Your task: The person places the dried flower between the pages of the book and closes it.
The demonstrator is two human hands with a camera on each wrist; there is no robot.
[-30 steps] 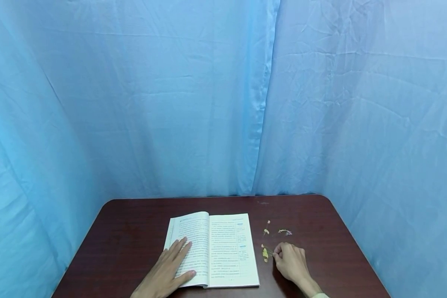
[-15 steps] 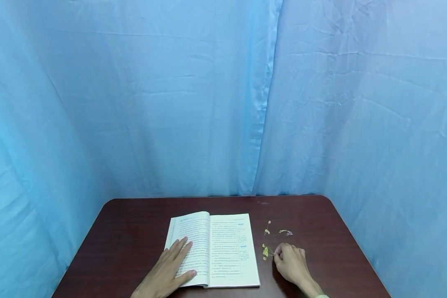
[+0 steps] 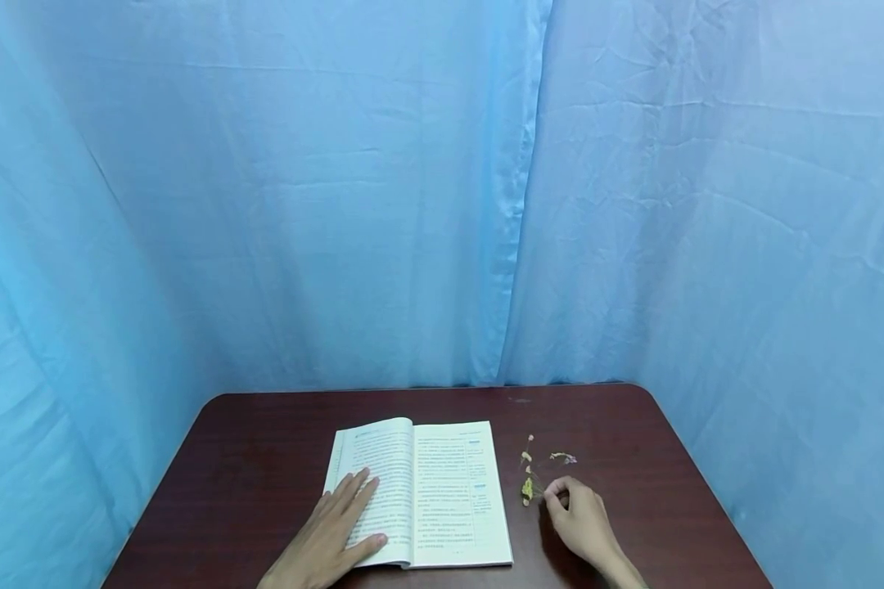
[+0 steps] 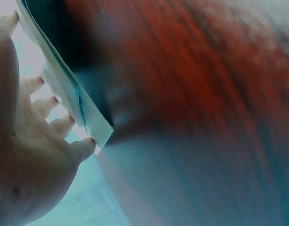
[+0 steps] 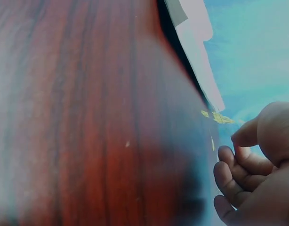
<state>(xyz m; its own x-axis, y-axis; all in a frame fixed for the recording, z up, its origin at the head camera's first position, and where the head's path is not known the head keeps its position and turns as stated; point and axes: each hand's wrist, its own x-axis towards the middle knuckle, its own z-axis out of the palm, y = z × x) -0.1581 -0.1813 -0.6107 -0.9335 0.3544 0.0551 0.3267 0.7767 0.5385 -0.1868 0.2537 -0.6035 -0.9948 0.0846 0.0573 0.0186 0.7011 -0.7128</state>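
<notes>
An open book (image 3: 453, 483) with printed pages lies on the table. My left hand (image 3: 324, 528) rests on its left page with fingers spread; the left wrist view shows the fingertips (image 4: 62, 125) along the page edge. To the right of the book, my right hand (image 3: 584, 519) pinches the thin stem of a yellow dried flower sprig (image 3: 527, 489) between thumb and index finger. In the right wrist view the yellow petals (image 5: 223, 118) stick out past the fingertips, and the other fingers are curled.
A pale flower sprig (image 3: 526, 456) lies just beyond the yellow one, near the book's right edge. Right of it is a small white and purple sprig (image 3: 564, 457). The dark wooden table (image 3: 265, 458) ends at blue curtains (image 3: 383, 245).
The yellow flower sprig has turned and shifted slightly away from me, nearer the pale sprig. My right hand has rolled a little, its thumb and index finger now more visible. My left hand stays put.
</notes>
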